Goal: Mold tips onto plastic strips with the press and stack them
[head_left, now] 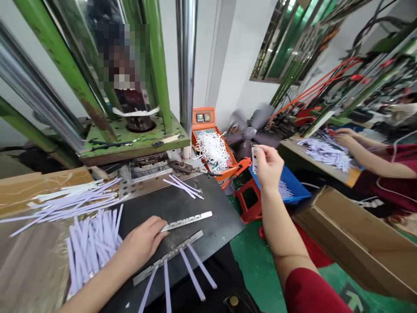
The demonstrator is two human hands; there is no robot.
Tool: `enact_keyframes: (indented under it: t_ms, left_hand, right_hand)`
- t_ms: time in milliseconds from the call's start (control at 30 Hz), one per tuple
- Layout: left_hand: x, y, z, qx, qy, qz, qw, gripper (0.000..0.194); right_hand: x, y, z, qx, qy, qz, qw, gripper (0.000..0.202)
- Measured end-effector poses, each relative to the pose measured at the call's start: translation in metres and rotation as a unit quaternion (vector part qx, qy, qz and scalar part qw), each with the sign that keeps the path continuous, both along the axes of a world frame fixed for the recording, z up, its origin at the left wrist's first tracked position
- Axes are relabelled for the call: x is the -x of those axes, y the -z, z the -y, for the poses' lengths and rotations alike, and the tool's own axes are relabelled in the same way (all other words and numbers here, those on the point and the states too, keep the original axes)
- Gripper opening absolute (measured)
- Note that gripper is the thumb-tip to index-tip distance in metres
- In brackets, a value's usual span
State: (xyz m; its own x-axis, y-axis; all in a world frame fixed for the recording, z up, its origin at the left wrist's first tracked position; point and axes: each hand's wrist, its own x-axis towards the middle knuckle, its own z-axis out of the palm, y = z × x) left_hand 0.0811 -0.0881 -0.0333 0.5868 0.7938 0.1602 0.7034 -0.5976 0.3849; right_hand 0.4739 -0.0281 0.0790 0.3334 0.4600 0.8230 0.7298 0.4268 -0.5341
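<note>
My left hand [146, 238] is closed round one end of a notched metal bar [187, 221], which lies at a slant on the dark work plate [221, 221]. Just in front of it rests a second notched metal bar [172, 251], with several lilac strips [192, 274] sticking out towards me. My right hand [269, 167] is raised at the right, thumb and fingers pinching a small pale strip [254, 161]; its exact kind is unclear. Below and behind that hand stands a blue bin [296, 198] with lilac pieces inside.
A heap of lilac strips [93, 243] lies left of my forearm. Behind the plate rises a green press [140, 145]. An orange tray [211, 124] holds white pieces beside a fan [249, 132]. At right are a cardboard box [365, 243], a red stool [249, 202] and a co-worker's arm [374, 158].
</note>
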Motion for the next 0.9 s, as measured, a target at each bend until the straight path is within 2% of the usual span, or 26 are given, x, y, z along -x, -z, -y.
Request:
enact_keyframes:
  t_ms: [67, 167, 233, 333, 400, 467, 533, 600, 667, 700, 733, 767, 800, 867, 900]
  left_hand:
    - [-0.001, -0.003, 0.000, 0.000, -0.004, 0.000, 1.000, 0.027]
    - [-0.007, -0.014, 0.002, 0.023, -0.017, -0.047, 0.998, 0.030]
    - [-0.009, -0.021, 0.004, 0.037, -0.027, -0.090, 0.995, 0.033]
    - [-0.003, -0.027, 0.007, 0.031, -0.040, -0.112, 0.992, 0.039]
    - [0.012, -0.028, 0.011, 0.001, -0.050, -0.094, 0.994, 0.041]
    - [0.034, -0.026, 0.020, -0.029, -0.047, -0.062, 0.997, 0.039]
    - [0.058, -0.021, 0.035, -0.041, -0.022, -0.035, 0.998, 0.035]
    - [0.076, -0.014, 0.053, -0.031, -0.004, -0.033, 0.999, 0.035]
    - [0.080, -0.011, 0.069, -0.008, -0.009, -0.053, 0.999, 0.043]
    - [0.076, -0.011, 0.075, 0.012, -0.012, -0.070, 0.997, 0.045]
    - [0.069, -0.012, 0.078, 0.037, -0.014, -0.087, 0.995, 0.044]
    - [0.060, -0.014, 0.078, 0.062, -0.015, -0.102, 0.993, 0.038]
    - [0.050, -0.018, 0.077, 0.085, -0.012, -0.113, 0.990, 0.031]
    - [0.034, -0.024, 0.073, 0.107, -0.006, -0.120, 0.987, 0.021]
    - [0.029, -0.026, 0.071, 0.104, -0.004, -0.116, 0.988, 0.021]
  right_hand:
    - [-0.007, 0.005, -0.026, 0.035, -0.022, -0.012, 0.999, 0.027]
    - [0.006, 0.010, -0.082, 0.083, -0.066, -0.004, 0.994, 0.027]
    - [0.016, 0.004, -0.126, 0.125, -0.068, -0.008, 0.990, 0.027]
    - [0.019, -0.011, -0.182, 0.231, -0.055, -0.007, 0.971, 0.028]
    - [0.015, -0.019, -0.201, 0.281, -0.057, 0.002, 0.958, 0.029]
    - [0.011, -0.021, -0.202, 0.294, -0.066, 0.013, 0.954, 0.032]
    - [0.010, -0.018, -0.182, 0.282, -0.071, 0.030, 0.956, 0.031]
    - [0.018, -0.011, -0.143, 0.241, -0.093, 0.054, 0.964, 0.025]
    - [0.034, 0.001, -0.089, 0.213, -0.187, 0.103, 0.954, 0.019]
    - [0.045, 0.008, -0.060, 0.223, -0.277, 0.142, 0.924, 0.022]
    - [0.058, 0.017, -0.030, 0.260, -0.393, 0.202, 0.859, 0.023]
    - [0.071, 0.026, -0.002, 0.290, -0.492, 0.274, 0.774, 0.020]
    - [0.083, 0.037, 0.022, 0.313, -0.532, 0.336, 0.711, 0.023]
    - [0.104, 0.058, 0.060, 0.335, -0.500, 0.428, 0.674, 0.035]
    - [0.111, 0.068, 0.072, 0.335, -0.469, 0.462, 0.674, 0.035]
